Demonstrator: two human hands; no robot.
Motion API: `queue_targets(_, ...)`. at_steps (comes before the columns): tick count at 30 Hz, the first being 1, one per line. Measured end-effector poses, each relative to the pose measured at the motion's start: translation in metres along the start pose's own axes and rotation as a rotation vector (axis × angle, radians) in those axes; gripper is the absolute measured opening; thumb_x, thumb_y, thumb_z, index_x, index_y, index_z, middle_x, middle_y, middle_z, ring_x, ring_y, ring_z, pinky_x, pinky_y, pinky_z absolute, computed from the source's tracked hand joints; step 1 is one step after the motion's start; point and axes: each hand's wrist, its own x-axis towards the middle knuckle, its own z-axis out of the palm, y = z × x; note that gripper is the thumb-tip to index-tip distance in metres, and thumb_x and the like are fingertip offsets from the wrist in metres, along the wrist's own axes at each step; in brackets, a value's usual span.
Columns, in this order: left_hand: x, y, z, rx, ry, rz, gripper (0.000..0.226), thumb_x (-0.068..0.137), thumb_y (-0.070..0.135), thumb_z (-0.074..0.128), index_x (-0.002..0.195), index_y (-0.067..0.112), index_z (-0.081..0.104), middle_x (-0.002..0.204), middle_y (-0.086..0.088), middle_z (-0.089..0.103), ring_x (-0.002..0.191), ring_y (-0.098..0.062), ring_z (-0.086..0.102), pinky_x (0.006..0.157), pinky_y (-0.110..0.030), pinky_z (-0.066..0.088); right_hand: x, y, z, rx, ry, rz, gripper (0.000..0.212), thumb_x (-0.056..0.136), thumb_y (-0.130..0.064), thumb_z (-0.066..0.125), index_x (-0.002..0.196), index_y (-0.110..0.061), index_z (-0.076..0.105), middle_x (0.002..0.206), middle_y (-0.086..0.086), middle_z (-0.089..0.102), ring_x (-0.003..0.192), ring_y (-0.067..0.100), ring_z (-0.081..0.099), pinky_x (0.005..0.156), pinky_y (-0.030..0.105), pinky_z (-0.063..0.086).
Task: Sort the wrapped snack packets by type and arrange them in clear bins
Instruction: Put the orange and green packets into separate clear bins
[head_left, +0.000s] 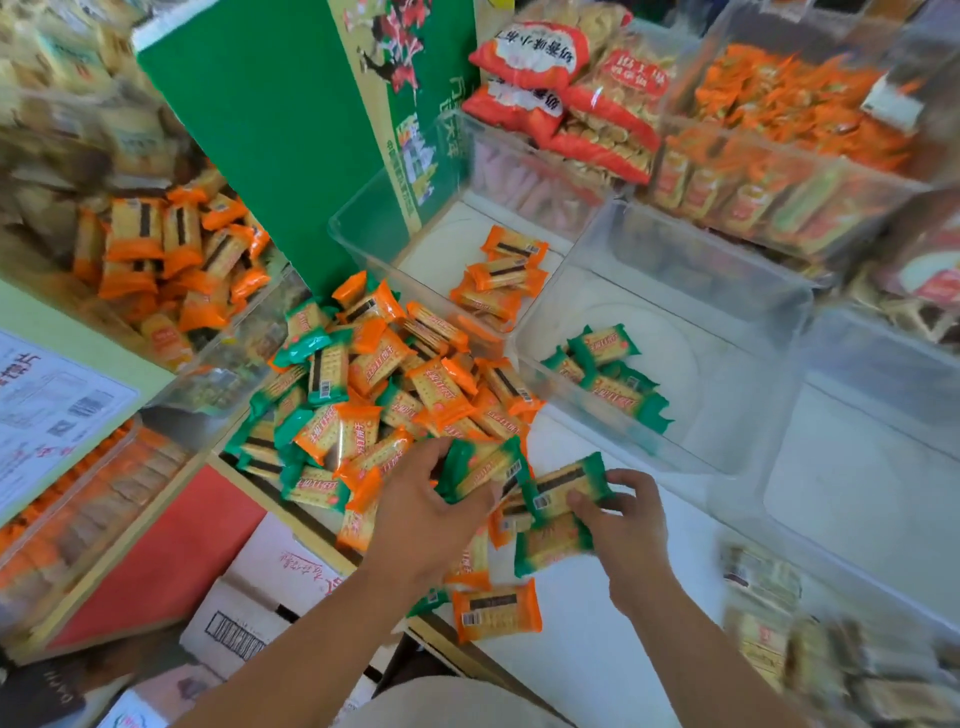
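A mixed pile of orange and green snack packets (384, 395) lies on the white table. My left hand (426, 509) grips a green packet (483, 467) at the pile's near edge. My right hand (623, 514) pinches another green packet (566, 483), and a further green packet (550, 545) sits just under it. One clear bin (363, 244) holds a few orange packets (498, 280). The clear bin to its right (675, 457) holds a few green packets (608, 374). A single orange packet (496, 610) lies near the table's front edge.
A tall green carton (291, 130) stands behind the pile. Red bags of biscuits (566, 98) and full bins of orange packets (769, 156) line the back. An open bin (872, 467) stands at right. Cardboard boxes (260, 587) sit on the floor below.
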Motion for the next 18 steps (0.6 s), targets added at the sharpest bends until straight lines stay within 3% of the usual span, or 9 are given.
queue_targets(3, 0.029, 0.038, 0.016, -0.053, 0.004, 0.034, 0.031, 0.082, 0.033, 0.085, 0.105, 0.030, 0.065, 0.096, 0.011, 0.066, 0.086, 0.000, 0.060, 0.066, -0.005, 0.044, -0.021, -0.036, -0.017, -0.005, 0.031, -0.211, 0.042, 0.085, -0.010, 0.080, 0.098, -0.041, 0.055, 0.100, 0.003, 0.070, 0.081, 0.021, 0.071, 0.059, 0.033, 0.059)
queue_targets(7, 0.077, 0.089, 0.056, -0.173, 0.033, 0.098, 0.027, 0.085, 0.033, 0.083, 0.100, 0.023, 0.062, 0.078, 0.009, 0.061, 0.066, -0.003, 0.055, 0.063, -0.022, 0.050, -0.017, -0.100, -0.042, 0.131, 0.115, -0.419, 0.048, 0.086, -0.008, 0.079, 0.105, -0.043, 0.053, 0.103, 0.003, 0.069, 0.086, 0.022, 0.071, 0.066, 0.039, 0.063)
queue_targets(9, 0.104, 0.099, 0.077, -0.141, 0.023, 0.114, 0.033, 0.085, 0.036, 0.082, 0.107, 0.025, 0.061, 0.085, 0.012, 0.066, 0.075, -0.001, 0.063, 0.072, -0.033, 0.058, 0.003, -0.125, -0.055, 0.132, 0.203, -0.468, 0.048, 0.090, -0.011, 0.076, 0.115, -0.043, 0.050, 0.104, 0.001, 0.066, 0.085, 0.013, 0.071, 0.065, 0.031, 0.061)
queue_targets(12, 0.131, 0.102, 0.102, 0.056, -0.115, 0.068, 0.066, 0.085, 0.040, 0.081, 0.138, 0.015, 0.051, 0.110, 0.003, 0.067, 0.103, -0.015, 0.067, 0.089, -0.041, 0.057, 0.042, -0.139, -0.063, 0.028, 0.296, -0.473, 0.047, 0.095, -0.012, 0.068, 0.123, -0.044, 0.048, 0.101, -0.006, 0.062, 0.078, 0.005, 0.068, 0.063, 0.027, 0.058)
queue_targets(15, 0.131, 0.098, 0.104, 0.077, -0.192, 0.032, 0.067, 0.089, 0.029, 0.079, 0.145, 0.008, 0.048, 0.127, -0.002, 0.060, 0.121, -0.019, 0.060, 0.099, -0.031, 0.052, 0.079, -0.134, -0.057, -0.129, 0.288, -0.418, 0.048, 0.095, -0.013, 0.063, 0.122, -0.049, 0.048, 0.107, 0.001, 0.063, 0.084, 0.019, 0.069, 0.064, 0.034, 0.059)
queue_targets(17, 0.118, 0.085, 0.091, 0.044, -0.150, 0.085, 0.048, 0.094, 0.026, 0.074, 0.138, 0.014, 0.056, 0.120, 0.011, 0.058, 0.111, -0.006, 0.061, 0.087, -0.016, 0.048, 0.098, -0.128, -0.051, -0.246, 0.243, -0.383, 0.048, 0.094, -0.016, 0.059, 0.124, -0.052, 0.047, 0.117, 0.008, 0.061, 0.090, 0.025, 0.067, 0.067, 0.039, 0.060)
queue_targets(18, 0.110, 0.075, 0.081, 0.046, -0.116, 0.106, 0.041, 0.096, 0.027, 0.072, 0.134, 0.019, 0.058, 0.117, 0.017, 0.058, 0.105, 0.001, 0.060, 0.082, -0.015, 0.048, 0.103, -0.127, -0.049, -0.320, 0.212, -0.364, 0.045, 0.096, -0.020, 0.058, 0.128, -0.050, 0.048, 0.121, 0.009, 0.059, 0.090, 0.024, 0.066, 0.064, 0.036, 0.058)
